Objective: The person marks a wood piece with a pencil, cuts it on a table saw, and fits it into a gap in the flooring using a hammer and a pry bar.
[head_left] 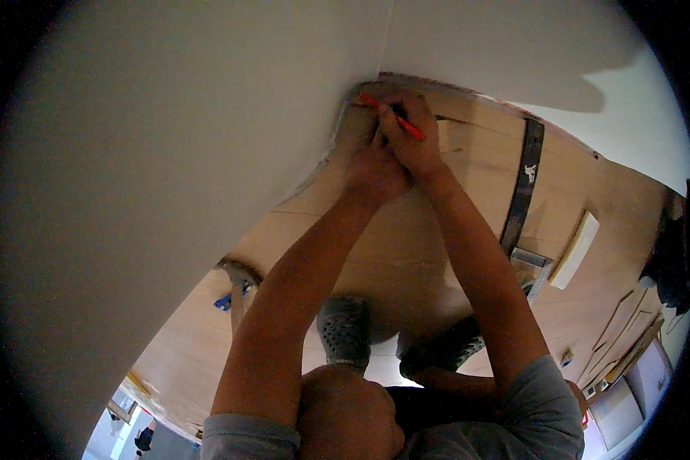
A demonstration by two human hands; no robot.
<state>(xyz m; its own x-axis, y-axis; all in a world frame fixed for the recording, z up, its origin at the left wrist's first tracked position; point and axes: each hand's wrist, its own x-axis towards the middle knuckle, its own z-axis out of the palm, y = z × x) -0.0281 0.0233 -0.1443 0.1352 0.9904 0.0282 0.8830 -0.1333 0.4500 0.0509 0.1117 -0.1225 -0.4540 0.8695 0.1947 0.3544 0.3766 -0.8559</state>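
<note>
I am bent over a light brown board floor, with both hands at the corner where two pale walls meet it. My right hand (418, 138) is closed around a slim red pen or pencil (415, 132), whose far end points up and left at the board beside the wall edge. Crossing beneath it, my left hand (377, 170) rests low on the board (406, 238). Its fingers are mostly hidden behind the right hand, so whether they grip anything does not show.
To the right lie a long dark bar (522, 192), a metal square (535, 268) and a white strip (575, 250). A hammer (238, 277) and a small blue item (223, 302) are at the left. Wood strips (629, 349) lie far right. My clog-shod feet (343, 330) stand behind the hands.
</note>
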